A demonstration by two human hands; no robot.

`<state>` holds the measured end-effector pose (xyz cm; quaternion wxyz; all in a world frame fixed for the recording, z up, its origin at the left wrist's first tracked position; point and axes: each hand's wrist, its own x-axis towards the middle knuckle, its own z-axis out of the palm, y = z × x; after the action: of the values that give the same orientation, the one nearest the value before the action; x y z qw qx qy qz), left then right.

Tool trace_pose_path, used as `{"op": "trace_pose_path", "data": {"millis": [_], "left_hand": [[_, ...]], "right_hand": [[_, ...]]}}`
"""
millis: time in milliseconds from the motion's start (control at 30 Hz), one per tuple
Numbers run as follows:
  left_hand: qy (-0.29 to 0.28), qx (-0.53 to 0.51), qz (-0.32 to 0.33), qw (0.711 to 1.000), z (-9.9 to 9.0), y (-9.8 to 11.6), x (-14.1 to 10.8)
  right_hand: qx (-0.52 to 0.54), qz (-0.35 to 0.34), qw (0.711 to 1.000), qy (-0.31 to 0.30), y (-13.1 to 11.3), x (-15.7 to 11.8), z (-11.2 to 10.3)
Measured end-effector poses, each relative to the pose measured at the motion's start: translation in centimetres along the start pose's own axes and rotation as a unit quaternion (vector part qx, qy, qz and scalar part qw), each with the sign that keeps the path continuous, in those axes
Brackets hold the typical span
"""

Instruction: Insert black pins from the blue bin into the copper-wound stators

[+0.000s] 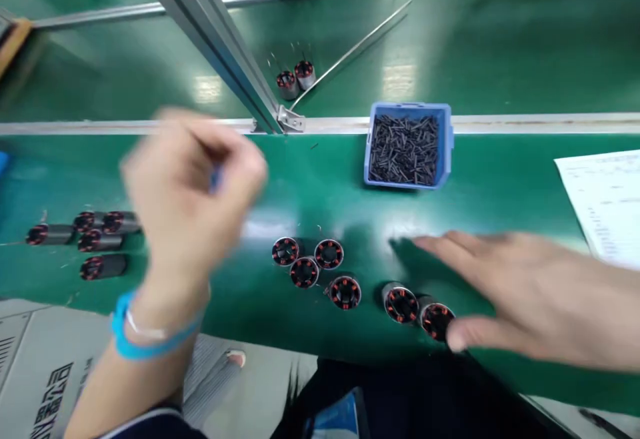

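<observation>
My left hand (pixel 193 186) is raised over the green bench, blurred, with its fingers curled closed. A bit of blue shows between the thumb and fingers, too small to name. My right hand (pixel 520 292) is open, fingers stretched out and thumb apart. Its thumb tip is beside a motor stator (pixel 437 319), perhaps touching it; a second motor stator (pixel 401 303) stands just left of that one. Several more stators stand upright mid-bench, among them one stator (pixel 345 292) nearest the front. On the left, several dark stators (pixel 103 266) lie on their sides.
A blue bin (pixel 445 159) full of short black tubes stands against the rail (pixel 525 123). A metal post (pixel 215 32) rises behind, and a thin rod (pixel 353 49) leans near two stators (pixel 296 79). Paper (pixel 607 192) lies at right; a carton (pixel 40 372) sits lower left.
</observation>
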<state>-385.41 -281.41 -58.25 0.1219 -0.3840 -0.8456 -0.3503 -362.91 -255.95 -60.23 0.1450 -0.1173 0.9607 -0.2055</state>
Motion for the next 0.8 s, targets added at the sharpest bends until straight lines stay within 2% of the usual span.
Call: {"op": "trace_pose_path", "data": {"millis": [33, 67, 100, 167, 233, 300, 367, 433, 500, 567, 667, 800], "left_hand": [[-0.070, -0.012, 0.034, 0.997, 0.5, 2.8, -3.1], [-0.167, -0.040, 0.083, 0.982, 1.5, 5.2, -5.9], [-0.233, -0.052, 0.124, 0.963, 2.7, 7.1, -8.2], [-0.334, -0.048, 0.173, 0.925, 5.6, 9.1, -10.9], [-0.376, -0.019, 0.190, 0.907, 7.9, 9.2, -11.4], [-0.375, 0.037, 0.165, 0.911, 9.2, 8.5, -10.5], [-0.352, 0.109, 0.107, 0.924, 9.5, 7.6, -9.2], [-0.319, 0.157, 0.051, 0.933, 9.4, 7.0, -8.2], [-0.300, 0.158, 0.022, 0.940, 9.2, 6.7, -7.8], [-0.284, 0.133, 0.021, 0.949, 9.2, 6.6, -8.0], [-0.255, 0.117, 0.048, 0.959, 9.3, 6.6, -8.6], [-0.240, 0.130, 0.072, 0.959, 9.5, 6.6, -9.2]], "right_hand": [[-0.010, 0.032, 0.999, 0.026, -0.6, -2.5, 2.7], [-0.019, 0.065, 0.997, 0.040, -1.2, -4.3, 5.1], [-0.021, 0.081, 0.995, 0.056, -1.7, -5.3, 7.3], [-0.009, 0.095, 0.992, 0.085, -2.1, -5.3, 10.2], [0.018, 0.092, 0.988, 0.120, -1.8, -3.5, 11.1], [0.048, 0.071, 0.985, 0.153, -0.8, -1.2, 10.4], [0.064, 0.043, 0.983, 0.166, 0.6, 0.6, 8.7], [0.055, 0.024, 0.988, 0.145, 1.9, 1.4, 6.7], [0.043, 0.015, 0.993, 0.109, 2.3, 1.5, 4.9], [0.062, 0.003, 0.994, 0.088, 1.9, 1.6, 3.7], [0.111, -0.013, 0.991, 0.073, 0.6, 2.9, 3.2], [0.096, -0.006, 0.995, -0.027, -0.3, 5.8, 3.3]]}}
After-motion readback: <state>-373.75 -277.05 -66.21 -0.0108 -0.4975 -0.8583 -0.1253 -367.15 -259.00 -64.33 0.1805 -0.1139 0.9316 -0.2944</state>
